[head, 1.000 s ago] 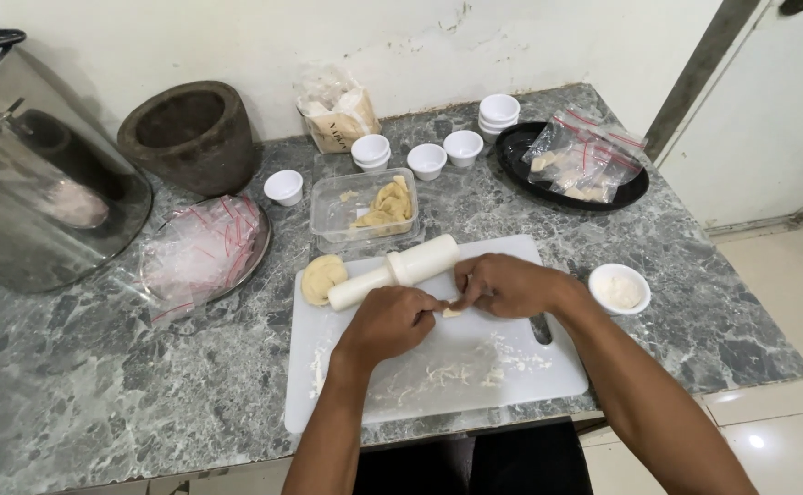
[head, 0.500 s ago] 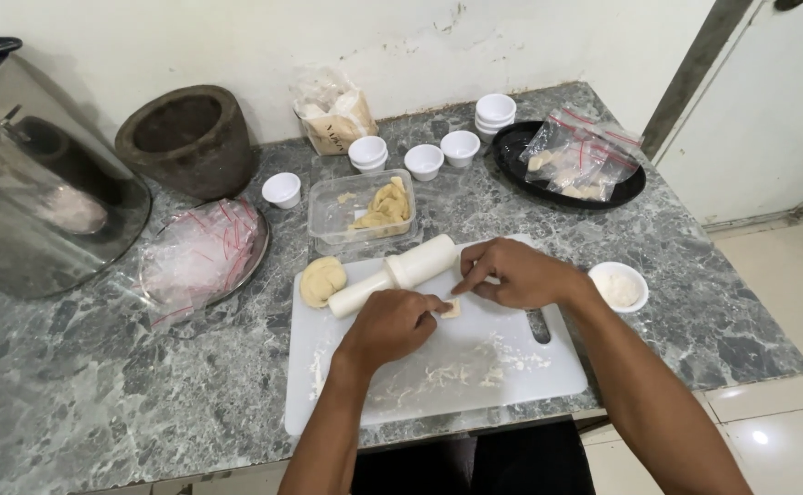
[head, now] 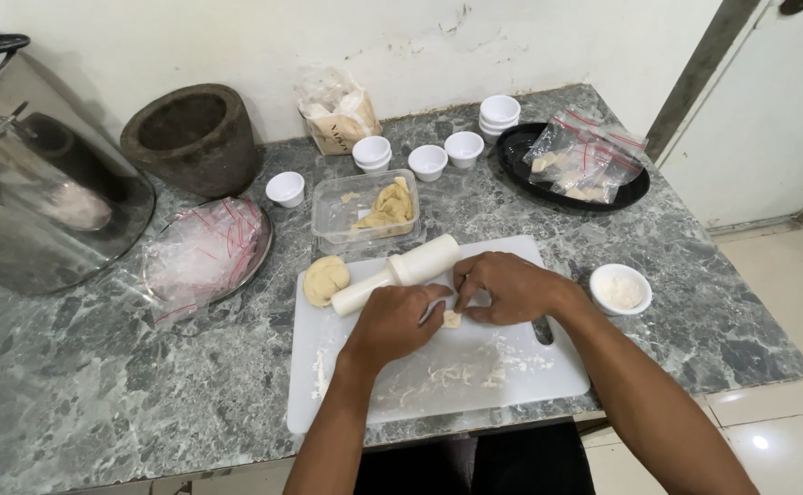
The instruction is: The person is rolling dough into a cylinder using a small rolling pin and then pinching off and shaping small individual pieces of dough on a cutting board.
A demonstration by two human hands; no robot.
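Dough piece (head: 452, 319) sits mid cutting board (head: 511, 376), pinched between left hand (head: 397, 321) and right hand (head: 502, 286) fingertips. Rolling pin (head: 397, 272) lies just behind the knuckles. Floured board in front is free; flour bowl (head: 620, 290) sits off its right edge.

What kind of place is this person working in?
Probably a small home kitchen: a marble counter with a white cutting board, a rolling pin and a lump of dough.
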